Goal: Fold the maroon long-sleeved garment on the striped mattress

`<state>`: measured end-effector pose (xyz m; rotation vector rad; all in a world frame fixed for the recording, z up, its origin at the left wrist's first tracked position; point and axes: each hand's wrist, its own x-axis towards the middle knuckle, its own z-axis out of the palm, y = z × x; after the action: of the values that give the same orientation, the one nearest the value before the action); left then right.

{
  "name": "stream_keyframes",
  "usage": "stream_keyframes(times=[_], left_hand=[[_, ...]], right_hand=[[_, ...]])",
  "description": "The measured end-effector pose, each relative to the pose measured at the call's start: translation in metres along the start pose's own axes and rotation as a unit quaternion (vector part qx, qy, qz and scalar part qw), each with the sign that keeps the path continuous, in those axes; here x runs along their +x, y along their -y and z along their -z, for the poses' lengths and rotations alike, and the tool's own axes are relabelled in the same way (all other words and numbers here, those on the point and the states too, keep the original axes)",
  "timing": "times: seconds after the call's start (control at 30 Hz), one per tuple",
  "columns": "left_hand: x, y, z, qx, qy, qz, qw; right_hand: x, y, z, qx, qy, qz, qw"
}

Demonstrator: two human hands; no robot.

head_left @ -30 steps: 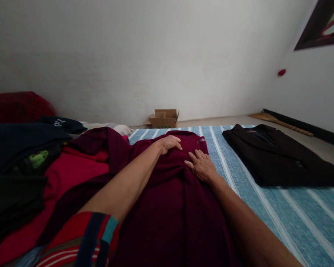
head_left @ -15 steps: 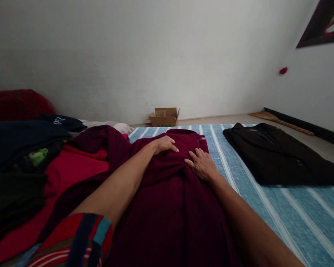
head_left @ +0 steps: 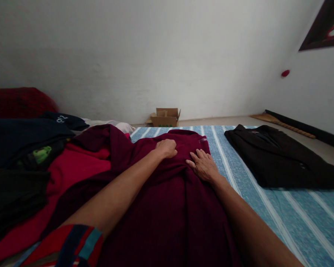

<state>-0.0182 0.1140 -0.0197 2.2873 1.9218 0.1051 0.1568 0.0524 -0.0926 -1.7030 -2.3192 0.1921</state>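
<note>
A maroon long-sleeved top (head_left: 158, 218) lies spread before me on a blue-and-white striped sheet (head_left: 239, 163). One part of it reaches left over the pile of clothes. My left hand (head_left: 166, 148) is closed on the cloth near its far end, with the fingertips hidden beneath the knuckles. To the right of it, my right hand (head_left: 202, 164) rests flat on the top near its right edge, fingers spread. Between and below the hands the fabric shows soft creases. A small pale mark sits at the top's far right corner.
Dark and pink clothes (head_left: 78, 165) are heaped on the left, with a red bundle (head_left: 19, 102) behind. A folded dark garment (head_left: 284, 157) lies on the right. Past the sheet's far edge, an opened cardboard box (head_left: 165, 118) stands by the wall.
My left hand has curled from stretched fingers into a closed grip, in nearly the same spot. The right hand stays flat where it was. The view has shifted slightly.
</note>
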Motion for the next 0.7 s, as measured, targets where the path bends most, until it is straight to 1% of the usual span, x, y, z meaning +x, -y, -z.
stream_keyframes(times=[0.1, 0.2, 0.3, 0.4, 0.6, 0.7], left_hand=[[-0.001, -0.007, 0.003, -0.001, 0.005, 0.005, 1.000], [0.004, -0.007, 0.002, -0.014, 0.029, -0.004, 0.999], [0.009, 0.000, 0.002, -0.038, 0.032, -0.031, 0.998], [0.007, 0.009, 0.003, -0.064, 0.031, -0.053, 0.996], [-0.004, 0.020, 0.007, -0.158, 0.075, -0.104, 0.979], [-0.004, 0.022, 0.010, -0.131, 0.097, -0.108, 0.981]], right_hand=[[0.000, 0.000, 0.000, 0.000, 0.002, -0.003, 1.000], [0.000, 0.000, 0.000, 0.002, 0.002, -0.004, 1.000], [0.001, -0.001, -0.002, 0.001, 0.005, 0.003, 1.000], [0.001, -0.001, -0.002, -0.001, 0.007, 0.010, 1.000], [0.001, 0.000, -0.001, -0.003, 0.020, 0.009, 1.000], [0.001, 0.000, -0.001, -0.005, 0.016, 0.011, 1.000]])
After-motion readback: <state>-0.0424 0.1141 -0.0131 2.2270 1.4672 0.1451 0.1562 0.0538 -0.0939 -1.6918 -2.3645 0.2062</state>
